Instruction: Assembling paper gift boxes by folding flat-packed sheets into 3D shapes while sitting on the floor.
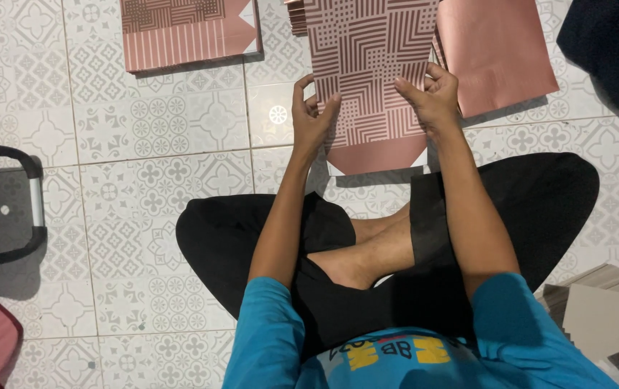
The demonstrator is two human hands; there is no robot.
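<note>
Gripped a patterned pink paper bag (368, 72) by both side edges, left hand (311, 115) and right hand (433, 97), flat above the tiled floor (144, 202), long axis pointing away, folded bottom nearest.

Both hands held a flat, patterned pink paper bag over the tiled floor.

The left hand (312, 115) gripped the left edge of the paper bag (371, 79), and the right hand (432, 97) gripped its right edge, thumbs lying on the printed face. Just beyond the right hand lay a plain pink sheet (493, 50); beyond the left hand, well apart, lay a striped pink bag (187, 32). Near the right elbow sat what looked like a stack of grey cardboard (601, 310).
</note>
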